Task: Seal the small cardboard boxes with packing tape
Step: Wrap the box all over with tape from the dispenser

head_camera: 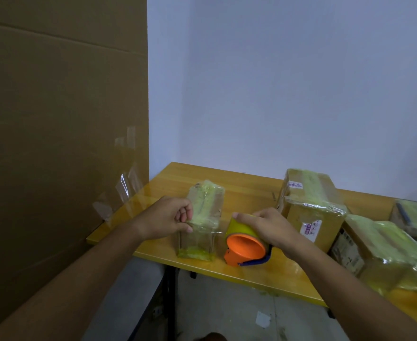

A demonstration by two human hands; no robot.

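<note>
The small cardboard box (202, 222) stands near the front edge of the bench (251, 183). The left hand (168, 217) curls its fingers on the box's side, probably to steady it. Just right of the box, the right hand (268, 227) grips the tape dispenser (246, 244), ready for another strip.

Only one view is given, taken from a camera worn on the person's head. The scene is seen from above and behind the forearms, facing forward and slightly down toward a yellow table (251, 183) set against a pale wall (288, 82). The left hand (170, 217) and right hand (268, 227) are caught close in, near the frame's centre (straight edges bow toward the borders, as a wide lens gives). A large cardboard sheet (62, 119) fills the left side. The floor (227, 316) is seen below the table edge.
</note>
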